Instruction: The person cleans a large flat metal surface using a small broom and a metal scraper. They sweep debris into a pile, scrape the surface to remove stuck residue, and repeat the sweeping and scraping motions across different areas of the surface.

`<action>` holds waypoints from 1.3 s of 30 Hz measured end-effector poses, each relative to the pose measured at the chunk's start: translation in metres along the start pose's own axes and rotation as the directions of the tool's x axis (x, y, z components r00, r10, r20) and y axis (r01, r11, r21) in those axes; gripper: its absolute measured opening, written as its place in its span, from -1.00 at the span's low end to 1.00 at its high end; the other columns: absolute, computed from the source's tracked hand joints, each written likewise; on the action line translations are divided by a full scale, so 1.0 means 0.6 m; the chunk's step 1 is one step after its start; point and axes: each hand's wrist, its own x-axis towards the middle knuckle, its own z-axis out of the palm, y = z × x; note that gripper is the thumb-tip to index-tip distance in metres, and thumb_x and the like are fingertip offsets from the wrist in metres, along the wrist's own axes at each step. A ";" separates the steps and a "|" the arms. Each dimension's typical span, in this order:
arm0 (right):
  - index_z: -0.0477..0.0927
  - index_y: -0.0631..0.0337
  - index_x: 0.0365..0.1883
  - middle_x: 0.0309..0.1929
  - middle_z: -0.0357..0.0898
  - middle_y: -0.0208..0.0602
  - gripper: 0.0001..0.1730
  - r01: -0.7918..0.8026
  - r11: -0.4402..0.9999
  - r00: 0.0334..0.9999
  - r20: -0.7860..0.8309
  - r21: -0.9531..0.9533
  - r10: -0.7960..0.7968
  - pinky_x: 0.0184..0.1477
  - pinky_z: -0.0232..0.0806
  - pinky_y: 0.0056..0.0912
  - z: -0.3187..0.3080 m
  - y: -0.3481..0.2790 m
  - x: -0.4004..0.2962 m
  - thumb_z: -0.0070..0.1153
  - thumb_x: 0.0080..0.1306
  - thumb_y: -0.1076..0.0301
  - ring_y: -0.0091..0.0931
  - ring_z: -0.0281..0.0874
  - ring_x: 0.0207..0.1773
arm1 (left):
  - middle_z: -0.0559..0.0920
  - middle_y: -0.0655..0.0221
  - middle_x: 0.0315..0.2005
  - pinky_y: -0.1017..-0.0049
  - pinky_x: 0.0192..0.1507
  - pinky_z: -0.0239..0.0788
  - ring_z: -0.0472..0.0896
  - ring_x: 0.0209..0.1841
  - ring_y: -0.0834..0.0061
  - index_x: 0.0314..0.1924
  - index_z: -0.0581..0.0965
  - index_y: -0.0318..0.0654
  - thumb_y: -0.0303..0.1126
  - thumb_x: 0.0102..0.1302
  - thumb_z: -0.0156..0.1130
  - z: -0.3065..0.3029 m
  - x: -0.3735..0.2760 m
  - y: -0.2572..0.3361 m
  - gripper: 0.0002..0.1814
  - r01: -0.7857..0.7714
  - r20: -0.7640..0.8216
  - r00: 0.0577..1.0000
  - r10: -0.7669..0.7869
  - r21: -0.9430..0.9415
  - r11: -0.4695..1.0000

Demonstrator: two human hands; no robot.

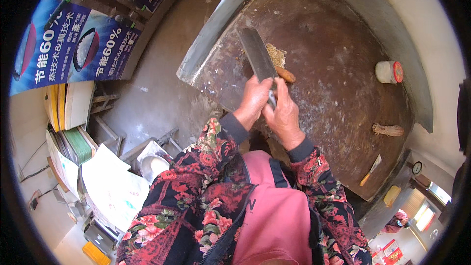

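Note:
A broad metal cleaver points away from me over a brown work surface. Its handle lies between my two hands and is mostly hidden by fingers. My left hand grips it near the heel of the blade. My right hand closes around the handle from the other side, its fingertips close to the blade's base. Just beyond the blade's right edge is a small heap of pale chopped bits, partly covered by the blade. An elongated brown piece, perhaps a root vegetable, lies beside my right fingers.
A red-lidded jar, a bundle of pale fibrous material and a knife with an orange-brown handle rest at the right. A raised ledge borders the surface's left. Printed panels and a metal pot stand leftward.

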 end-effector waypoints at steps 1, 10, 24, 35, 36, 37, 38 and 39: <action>0.27 0.16 0.22 -0.24 0.62 -0.06 -0.33 -0.089 0.991 0.996 0.031 0.104 0.086 -0.26 0.49 -0.16 -0.007 0.004 -0.005 0.24 0.16 0.33 -0.15 0.64 -0.26 | 0.61 0.31 -0.28 0.46 -0.33 0.51 0.60 -0.38 0.51 -0.01 0.48 -0.32 -0.45 0.36 0.03 -0.007 -0.005 0.003 -0.77 -0.003 -0.023 1.000 0.003 -0.035 0.999; 0.39 0.34 0.17 0.09 0.50 0.04 -0.43 -0.512 0.840 0.774 -0.522 -0.181 0.359 0.19 0.27 -0.11 -0.094 0.301 -0.049 0.19 0.24 0.26 -0.08 0.43 0.16 | 0.66 0.00 -0.40 0.19 -0.30 0.45 0.64 -0.37 0.03 -0.08 0.53 -0.41 -0.33 0.24 0.13 -0.106 0.111 0.148 -0.67 -0.479 0.263 0.763 0.590 0.843 0.244; 0.40 0.27 0.20 0.33 0.28 -0.03 -0.47 -0.585 0.695 0.793 -0.473 -0.418 0.384 0.39 -0.04 0.05 -0.063 0.343 -0.111 0.04 0.32 0.21 -0.10 0.15 0.40 | 0.65 -0.01 -0.24 0.06 -0.10 0.45 0.62 -0.14 -0.06 -0.22 0.60 -0.24 -0.27 0.29 -0.03 0.095 0.401 0.355 -0.71 -0.205 0.416 0.806 0.421 0.863 -0.461; 0.42 0.29 0.14 0.30 0.31 -0.01 -0.50 -0.576 0.707 0.794 -0.486 -0.410 0.366 0.34 0.02 0.08 -0.064 0.343 -0.109 0.03 0.32 0.18 -0.05 0.20 0.34 | 0.66 0.00 -0.15 0.15 -0.02 0.46 0.62 -0.04 0.00 -0.20 0.67 -0.27 -0.36 0.26 -0.01 0.139 0.502 0.335 -0.70 -0.153 0.338 0.889 0.310 0.856 -0.493; 0.41 0.28 0.15 0.30 0.31 -0.01 -0.50 -0.576 0.705 0.793 -0.491 -0.414 0.360 0.34 0.02 0.08 -0.068 0.348 -0.105 0.03 0.32 0.18 -0.05 0.20 0.34 | 0.65 -0.01 -0.14 0.16 0.00 0.46 0.62 -0.03 -0.01 -0.18 0.67 -0.28 -0.36 0.26 -0.01 0.134 0.497 0.339 -0.70 -0.174 0.340 0.909 0.240 0.834 -0.524; 0.41 0.28 0.15 0.30 0.30 -0.01 -0.50 -0.574 0.703 0.794 -0.495 -0.419 0.353 0.34 0.02 0.07 -0.071 0.348 -0.105 0.03 0.32 0.19 -0.06 0.20 0.34 | 0.65 -0.01 -0.13 0.16 0.01 0.45 0.61 -0.02 -0.01 -0.17 0.66 -0.28 -0.36 0.26 0.00 0.122 0.486 0.344 -0.69 -0.195 0.338 0.926 0.169 0.811 -0.552; 0.40 0.26 0.16 0.31 0.29 -0.03 -0.50 -0.583 0.695 0.791 -0.489 -0.421 0.367 0.35 0.01 0.07 -0.068 0.347 -0.110 0.04 0.32 0.19 -0.08 0.18 0.35 | 0.64 -0.02 -0.11 0.16 0.02 0.45 0.61 -0.01 -0.01 -0.16 0.66 -0.29 -0.35 0.26 0.01 0.109 0.475 0.345 -0.69 -0.217 0.330 0.939 0.098 0.788 -0.576; 0.40 0.25 0.16 0.31 0.30 -0.05 -0.50 -0.583 0.695 0.790 -0.493 -0.421 0.364 0.35 0.01 0.06 -0.068 0.348 -0.111 0.04 0.32 0.19 -0.08 0.18 0.36 | 0.64 -0.04 -0.11 0.17 0.03 0.45 0.60 -0.01 -0.01 -0.16 0.66 -0.29 -0.35 0.26 0.02 0.095 0.460 0.341 -0.69 -0.173 0.293 0.944 0.152 0.831 -0.529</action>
